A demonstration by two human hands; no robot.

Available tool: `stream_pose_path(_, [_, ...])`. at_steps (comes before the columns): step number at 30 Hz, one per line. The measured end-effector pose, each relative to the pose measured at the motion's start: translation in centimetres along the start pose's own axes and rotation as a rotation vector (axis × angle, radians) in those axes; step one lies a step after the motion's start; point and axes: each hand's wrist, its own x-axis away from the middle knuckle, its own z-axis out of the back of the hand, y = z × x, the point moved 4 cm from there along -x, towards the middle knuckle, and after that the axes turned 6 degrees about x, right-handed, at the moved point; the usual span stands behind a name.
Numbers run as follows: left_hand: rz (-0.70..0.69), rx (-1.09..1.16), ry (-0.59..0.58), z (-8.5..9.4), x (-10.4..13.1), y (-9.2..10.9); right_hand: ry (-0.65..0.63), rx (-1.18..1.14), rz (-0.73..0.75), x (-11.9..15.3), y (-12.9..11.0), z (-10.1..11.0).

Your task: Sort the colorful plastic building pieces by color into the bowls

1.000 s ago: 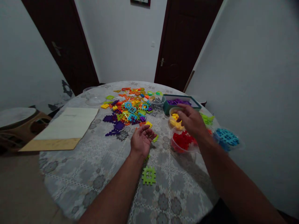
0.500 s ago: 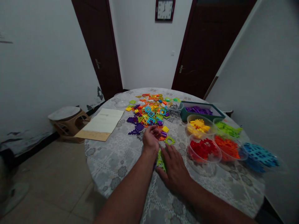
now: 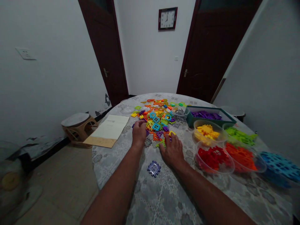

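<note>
Single-colour pieces already sit in the clear round plastic tubs [image 3: 216, 171] right of the right hand [image 3: 172, 150]; a mixed heap of multicoloured notched plastic pieces [image 3: 156, 120], ahead of both hands, remains. The left hand [image 3: 139, 132] curls at its edge, apart from the right; either grip is unclear.

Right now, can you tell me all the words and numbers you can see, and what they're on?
Nothing reads clearly enough to quote.
Wall clock: numbers ring its face, but they are too small and blurred to read surely.
Cream paper: a faint mark near its far edge, too faint to tell if it's writing.
Loose plastic pieces: no writing I can make out.
</note>
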Motion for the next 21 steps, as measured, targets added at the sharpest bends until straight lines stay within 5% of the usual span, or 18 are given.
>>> stream_pose_path(5, [-0.153, -0.361, -0.153, -0.3, -3.4, -0.6, 0.075, -0.075, 0.079, 0.4, 0.1, -0.1])
stream_pose_path(10, [-0.514, -0.818, -0.337, -4.9, -5.5, -1.8, 0.135, -0.130, 0.103, 0.4, 0.2, -0.5])
stream_pose_path(21, [-0.415, -1.210, -0.597, -14.2, -14.3, -3.2, 0.131, -0.143, 0.018, 0.1, 0.0, 0.0])
